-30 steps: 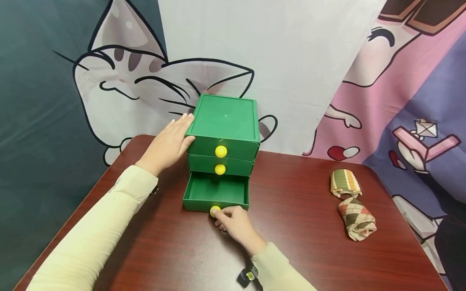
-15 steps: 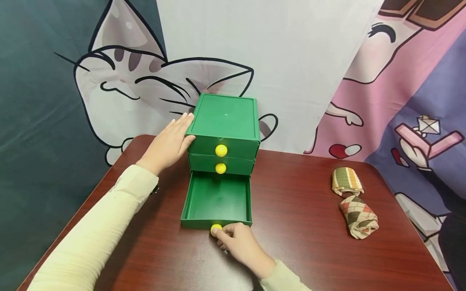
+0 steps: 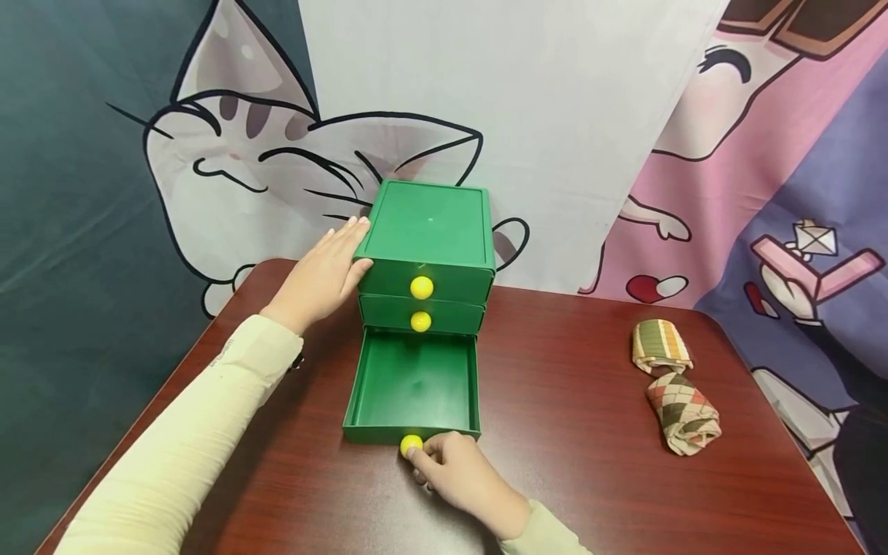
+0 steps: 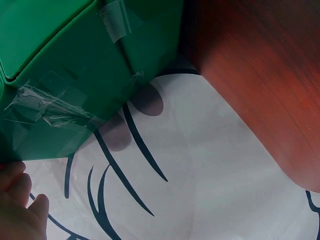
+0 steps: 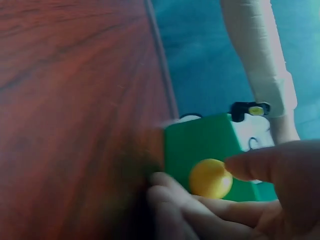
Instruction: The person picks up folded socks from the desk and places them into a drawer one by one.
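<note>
Green plastic makes up the small chest of drawers [image 3: 425, 245], which stands toward the far edge of the table [image 3: 569, 478], a little left of its middle. I see its bottom drawer [image 3: 412, 384] drawn well out toward the near edge and showing nothing inside, while the two drawers above sit shut. My right hand [image 3: 463, 476] pinches the yellow knob [image 3: 412, 444] on the drawer front; the right wrist view shows a finger on the knob and others curled beneath it. My left hand [image 3: 321, 276] lies flat and open against the chest's left side, fingers straight, thumb at the front corner. I judge the chest light and stiff, with smooth walls likely to slide on the polished wood, so the flat bracing hand suits it. The knob is small and round, and I judge it the only sound hold on the drawer; a pull off its line would probably skew the thin tray in its slot. Two rolled patterned cloths [image 3: 670, 395] lie touching each other near the table's right edge, well apart from the chest.
</note>
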The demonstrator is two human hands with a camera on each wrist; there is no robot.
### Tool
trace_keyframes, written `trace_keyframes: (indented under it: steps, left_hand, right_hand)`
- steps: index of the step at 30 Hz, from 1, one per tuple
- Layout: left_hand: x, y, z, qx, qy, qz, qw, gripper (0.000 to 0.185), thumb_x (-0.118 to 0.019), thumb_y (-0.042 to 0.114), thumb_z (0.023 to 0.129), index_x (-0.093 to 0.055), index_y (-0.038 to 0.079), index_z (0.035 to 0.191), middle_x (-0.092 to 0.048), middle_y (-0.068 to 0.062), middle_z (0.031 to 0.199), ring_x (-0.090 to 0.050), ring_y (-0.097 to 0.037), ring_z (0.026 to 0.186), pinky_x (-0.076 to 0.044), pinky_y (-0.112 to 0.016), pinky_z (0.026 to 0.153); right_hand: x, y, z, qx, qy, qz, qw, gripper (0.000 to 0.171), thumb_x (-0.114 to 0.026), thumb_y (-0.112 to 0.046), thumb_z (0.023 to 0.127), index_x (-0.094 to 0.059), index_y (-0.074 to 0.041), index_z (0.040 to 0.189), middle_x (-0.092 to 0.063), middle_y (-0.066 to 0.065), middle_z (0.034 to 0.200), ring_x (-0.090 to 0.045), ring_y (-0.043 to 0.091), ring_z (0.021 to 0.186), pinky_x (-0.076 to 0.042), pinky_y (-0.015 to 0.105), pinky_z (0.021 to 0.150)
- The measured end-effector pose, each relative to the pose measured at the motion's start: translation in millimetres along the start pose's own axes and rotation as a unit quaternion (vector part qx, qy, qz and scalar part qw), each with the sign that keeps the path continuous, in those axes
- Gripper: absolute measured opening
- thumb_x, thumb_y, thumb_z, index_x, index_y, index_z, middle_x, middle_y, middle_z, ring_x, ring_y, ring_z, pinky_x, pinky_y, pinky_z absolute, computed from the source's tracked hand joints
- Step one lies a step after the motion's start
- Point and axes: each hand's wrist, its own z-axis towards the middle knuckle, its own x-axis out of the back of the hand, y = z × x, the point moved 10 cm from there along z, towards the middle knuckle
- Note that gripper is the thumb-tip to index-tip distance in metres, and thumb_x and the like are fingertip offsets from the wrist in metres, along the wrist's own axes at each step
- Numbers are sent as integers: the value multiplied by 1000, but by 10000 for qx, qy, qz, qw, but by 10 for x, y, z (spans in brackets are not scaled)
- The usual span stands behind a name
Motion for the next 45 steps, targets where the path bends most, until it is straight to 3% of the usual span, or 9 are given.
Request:
trace_keyframes:
  steps: [4, 8, 11, 16, 20, 26, 30, 33, 45]
  left_hand:
    - [-6, 7, -4, -1, -9, -18, 10000, 62, -44, 32, 110, -28, -4, 158, -31, -19, 163, -23, -33, 153, -14, -47, 126]
    - [4, 6, -5, 10, 13, -26, 10000, 62, -44, 32, 110, -28, -4, 158, -30, -18, 163, -23, -33, 153, -13, -46, 127]
    - [17, 8, 0, -12, 60, -16, 10000, 62, -45, 31, 110, -28, -4, 158, -31, -18, 163, -24, -34, 152, -14, -46, 127]
    - [21, 0, 0, -6, 71, -32, 10000, 61, -45, 31, 110, -28, -4, 157, -31, -19, 163, -25, -35, 152, -14, -46, 126]
    - [20, -12, -2, -5, 97, -54, 9999, 61, -45, 31, 110, -28, -4, 157, -31, -19, 163, -25, -35, 152, -14, -46, 127]
    - [25, -1, 11, -26, 116, -62, 9999, 61, -46, 30, 110, -28, -4, 157, -31, -19, 163, -26, -36, 151, -15, -46, 126]
    - [30, 4, 20, -32, 84, -26, 10000, 61, -46, 30, 110, -28, -4, 157, -31, -19, 163, -25, -36, 152, -15, -47, 126]
    - [35, -1, 22, -41, 36, 31, 10000, 62, -45, 31, 110, -28, -4, 158, -30, -18, 163, -24, -34, 152, -14, -47, 126]
    - [128, 44, 30, -445, -100, 754, 9961, 64, -53, 32, 107, -32, -2, 157, -36, -18, 160, -27, -30, 152, -13, -45, 127]
  right_hand:
    - [76, -130, -73, 388, -304, -484, 9976, 26, -65, -29, 97, -77, -9, 87, -65, -13, 67, -53, -3, 59, -47, 18, 55]
    - [223, -300, -174, 732, -677, -520, 9937, 24, -65, -29, 98, -77, -9, 102, -68, -14, 79, -58, -3, 70, -51, 19, 66]
    - [407, -436, -239, 1048, -731, -499, 9905, 23, -64, -29, 100, -76, -10, 108, -71, -12, 85, -62, -2, 77, -53, 20, 71]
    - [793, -562, -308, 1767, -299, -662, 9816, 19, -65, -21, 101, -74, -11, 113, -72, -12, 94, -65, 0, 84, -58, 23, 75]
    - [1173, -548, -333, 2009, 495, -1009, 9731, 17, -67, -16, 99, -74, -11, 113, -73, -7, 99, -67, 2, 85, -60, 26, 76]
    - [1812, -398, -412, 1753, 2007, -1783, 9472, 17, -70, -10, 95, -74, -8, 112, -75, 2, 104, -69, 9, 90, -62, 30, 73]
    - [2139, -220, -462, 1439, 2660, -2194, 9276, 17, -71, -10, 95, -74, -7, 111, -74, 0, 98, -68, 13, 89, -61, 34, 73]
    - [2330, -84, -489, 1219, 2938, -2424, 9166, 18, -70, -12, 95, -74, -4, 111, -75, 4, 98, -69, 20, 90, -59, 39, 73]
    - [3025, 717, -703, -135, 3602, -2604, 8957, 29, -61, -15, 98, -66, 6, 118, -68, 29, 108, -66, 43, 94, -50, 60, 80]
